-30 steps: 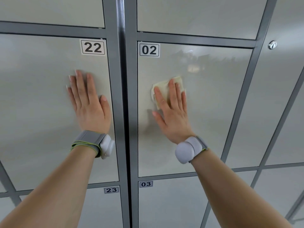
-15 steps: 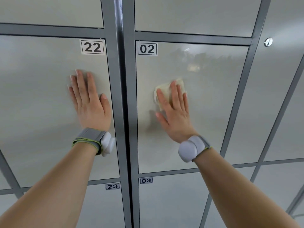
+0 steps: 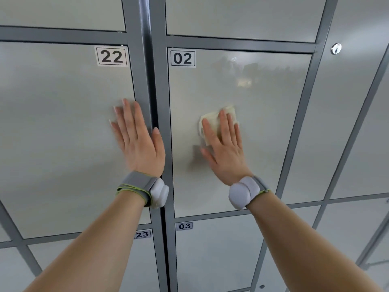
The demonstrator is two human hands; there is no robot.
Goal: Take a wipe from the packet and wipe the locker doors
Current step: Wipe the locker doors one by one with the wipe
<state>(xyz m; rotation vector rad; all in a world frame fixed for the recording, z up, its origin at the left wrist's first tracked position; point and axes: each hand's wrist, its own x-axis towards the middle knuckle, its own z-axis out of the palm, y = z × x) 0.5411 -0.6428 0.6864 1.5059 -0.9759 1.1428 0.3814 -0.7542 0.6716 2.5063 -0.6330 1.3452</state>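
**Pale wipe pressed flat on door 02**

The wipe (image 3: 210, 120), a small folded pad of cream cloth, lies on door 02 (image 3: 267, 127) at about mid-height, nearer its left edge. The right hand (image 3: 226, 157) pins it there. That hand's fingers (image 3: 224, 125) are straight and close together, laid over the wipe, whose corners show above and to the left of them. Nothing curls round it.

The left hand (image 3: 140, 146) lies flat on door 22 (image 3: 63, 133), fingers straight and holding nothing, with the thumb across the grey post (image 3: 147, 60) between the two doors. Its outline is blurred. The packet is not in view.

The wipe looks thin, limp and light, probably damp, so it is likely to bunch or slip out if the pressure slackens. On so smooth and glossy a door it should glide easily. The sound hold is the one seen here: flat fingers over its middle, pressing into the panel, not a pinch at an edge. Wiping seems under way. How much of door 02 is done I cannot tell.
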